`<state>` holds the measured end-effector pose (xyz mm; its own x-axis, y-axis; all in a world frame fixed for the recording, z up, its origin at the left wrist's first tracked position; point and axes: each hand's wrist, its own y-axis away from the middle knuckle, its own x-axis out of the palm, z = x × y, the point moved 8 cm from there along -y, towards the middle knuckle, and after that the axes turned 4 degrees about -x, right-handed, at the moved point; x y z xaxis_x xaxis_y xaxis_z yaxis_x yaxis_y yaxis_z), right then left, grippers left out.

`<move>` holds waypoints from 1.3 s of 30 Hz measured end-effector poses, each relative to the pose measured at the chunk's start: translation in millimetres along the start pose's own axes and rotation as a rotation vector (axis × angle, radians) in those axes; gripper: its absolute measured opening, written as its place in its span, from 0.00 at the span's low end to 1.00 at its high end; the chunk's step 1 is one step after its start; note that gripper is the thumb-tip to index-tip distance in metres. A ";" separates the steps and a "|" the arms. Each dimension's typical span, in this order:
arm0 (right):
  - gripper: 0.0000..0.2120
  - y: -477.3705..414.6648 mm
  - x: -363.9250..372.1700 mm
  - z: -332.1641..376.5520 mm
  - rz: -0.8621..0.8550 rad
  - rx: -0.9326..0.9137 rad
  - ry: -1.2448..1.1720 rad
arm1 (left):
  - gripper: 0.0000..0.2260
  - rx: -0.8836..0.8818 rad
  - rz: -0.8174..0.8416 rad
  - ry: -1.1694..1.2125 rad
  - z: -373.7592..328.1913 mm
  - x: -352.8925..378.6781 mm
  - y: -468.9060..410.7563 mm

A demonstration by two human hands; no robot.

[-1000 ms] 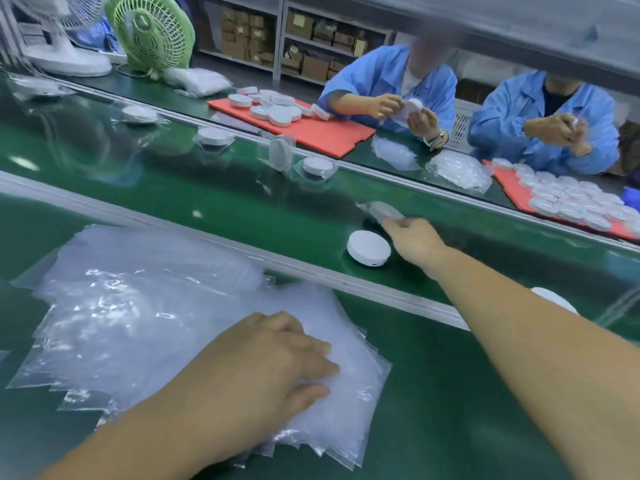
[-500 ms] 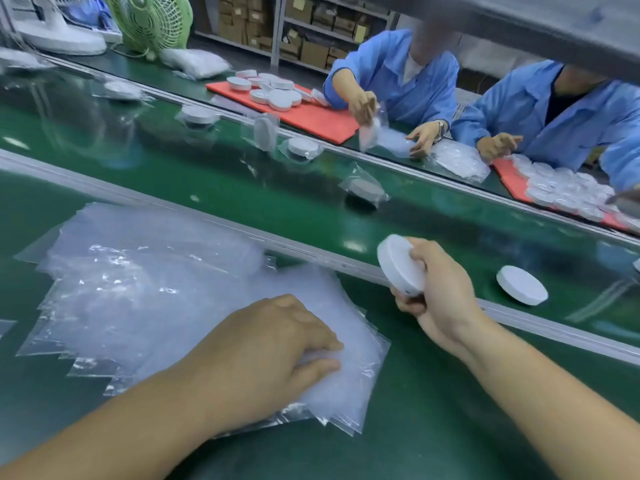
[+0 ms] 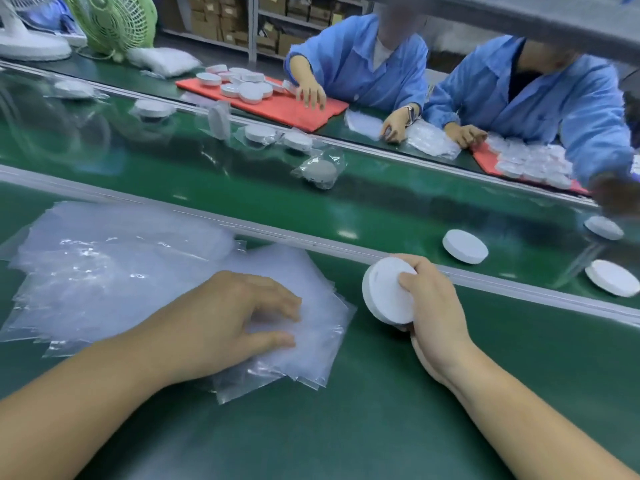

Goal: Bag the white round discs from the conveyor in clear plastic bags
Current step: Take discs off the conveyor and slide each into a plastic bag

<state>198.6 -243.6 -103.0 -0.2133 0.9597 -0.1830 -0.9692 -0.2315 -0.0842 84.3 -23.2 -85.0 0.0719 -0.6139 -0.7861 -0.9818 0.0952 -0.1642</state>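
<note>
The right hand point(image 3: 433, 313) grasped a white disc point(image 3: 384, 292), which was tilted up on its edge. The thumb lay across its flat face and the fingers curled round the rim behind it. The disc was held over the near green table point(image 3: 381, 427), right beside the metal rail point(image 3: 277, 234) that bordered the conveyor belt point(image 3: 381, 202).

The left hand point(image 3: 221, 320) rested on the pile of clear plastic bags point(image 3: 104, 271). Its fingers were relaxed and slightly spread, and the fingertips and thumb pressed down on the top bag at the pile's right end. The pile fanned out across the near left of the table, just left of the held disc and not touching it.

On the belt to the right, 3 loose discs point(image 3: 464, 245) lay flat and apart from each other. A bagged disc point(image 3: 318, 169) sat mid-belt, and more bagged ones lay along the far edge to the left.

On the far side, 2 workers in blue coats point(image 3: 363, 64) sat at a red mat point(image 3: 304, 110) that carried a cluster of unbagged discs point(image 3: 242, 84). A green fan point(image 3: 114, 22) stood at the far left.
</note>
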 end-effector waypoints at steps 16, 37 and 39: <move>0.13 10.8 3.7 29.5 -0.013 -0.414 0.068 | 0.05 -0.025 -0.182 0.137 -4.5 -0.2 -1.1; 0.14 54.0 16.6 64.1 -0.054 -1.092 0.381 | 0.08 -0.011 -0.188 0.154 2.3 -4.6 -1.7; 0.13 59.1 21.2 66.4 -0.025 -1.188 0.452 | 0.05 -0.046 -0.224 0.188 2.5 -8.0 -1.6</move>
<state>128.6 -226.4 -46.9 0.0910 0.8803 -0.4657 -0.2161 -0.4391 -0.8721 85.7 -16.5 -79.9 0.2585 -0.7503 -0.6085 -0.9524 -0.0924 -0.2906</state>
